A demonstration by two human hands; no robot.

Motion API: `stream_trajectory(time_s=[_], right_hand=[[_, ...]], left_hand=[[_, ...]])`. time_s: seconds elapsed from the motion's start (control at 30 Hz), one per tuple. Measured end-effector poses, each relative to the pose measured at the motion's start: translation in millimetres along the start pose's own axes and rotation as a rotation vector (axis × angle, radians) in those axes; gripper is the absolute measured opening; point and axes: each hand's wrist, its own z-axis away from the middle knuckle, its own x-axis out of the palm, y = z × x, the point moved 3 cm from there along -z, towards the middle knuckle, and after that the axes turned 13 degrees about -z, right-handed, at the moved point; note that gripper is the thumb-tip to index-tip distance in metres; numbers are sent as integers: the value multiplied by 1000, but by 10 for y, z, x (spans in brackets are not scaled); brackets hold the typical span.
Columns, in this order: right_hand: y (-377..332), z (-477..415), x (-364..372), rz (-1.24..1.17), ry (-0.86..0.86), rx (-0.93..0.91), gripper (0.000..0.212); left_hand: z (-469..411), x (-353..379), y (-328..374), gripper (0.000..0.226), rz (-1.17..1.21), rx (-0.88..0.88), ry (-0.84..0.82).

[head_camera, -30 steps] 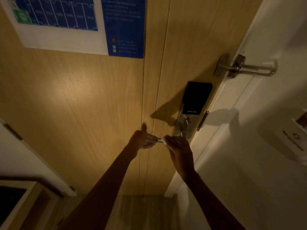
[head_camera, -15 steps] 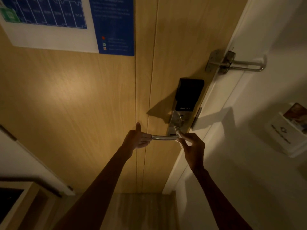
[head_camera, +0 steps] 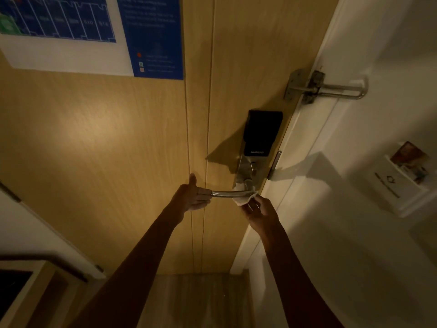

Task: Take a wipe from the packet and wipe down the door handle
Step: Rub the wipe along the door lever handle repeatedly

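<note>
The door handle (head_camera: 227, 193), a curved metal lever, sits just below the middle of the view, running from 9 to 3 o'clock across the wooden door (head_camera: 94, 150). The left hand (head_camera: 192, 197) holds the lever's free end at 9 o'clock, its fingers (head_camera: 204, 194) together and curled on the tip, thumb pointing up to 12 o'clock. The white wipe (head_camera: 240, 201) is wrapped round the lever at its 3 o'clock end, next to the pivot, with cloth showing above and below the metal. The right hand (head_camera: 260, 210) comes up from 5 o'clock of the wipe and pinches its lower edge, fingertips clamped on the cloth.

At 12 o'clock from the pivot is the black lock panel (head_camera: 263, 132) on its metal plate. Further up, toward 1 o'clock, a metal door guard (head_camera: 327, 87) bridges the door and the white frame. A blue and white floor plan (head_camera: 89, 31) hangs on the door at 11 o'clock. On the white wall (head_camera: 354, 245) at 3 o'clock is a small white card holder (head_camera: 399, 185).
</note>
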Motion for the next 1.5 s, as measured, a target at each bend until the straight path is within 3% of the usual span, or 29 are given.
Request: stream_trajectory(time_s=[0.33,0.5,0.7,0.9,0.93,1.07,1.17,1.23,1.37,1.5], right_hand=[[20,69,-59,-88,-22,20,35],[-21,87,-171,70,-61,-175,37],[40,-45,-93,343,39,-551,32],[20,-65,-294,389,-31,-523,12],[-10,-59,-287,451,-38,-565,13],[-165,-15,-126,1007,-79,-1132,14],[-155,72,-127,1140,-162,-1238,19],[-157,74,-216,1353,-286,-1242,30],[-276,15,-162,1670,-485,-1452,38],[-202,-158,-18,1869,-621,-1437,43]], left_hand=[[-44,-18,-19,77,11,-7,-17],[-36,-7,-16,77,17,-6,-18],[-59,-21,-29,78,-3,-2,-14],[-90,-30,-44,78,-7,4,-13],[-87,-27,-44,78,-7,2,-6],[-88,-34,-55,78,-5,-8,-2],[-86,-36,-54,78,0,-20,-2],[-79,-17,-42,78,-4,-21,-10],[-97,-5,-22,76,13,-11,-6],[-88,-6,-51,69,36,-13,-18]])
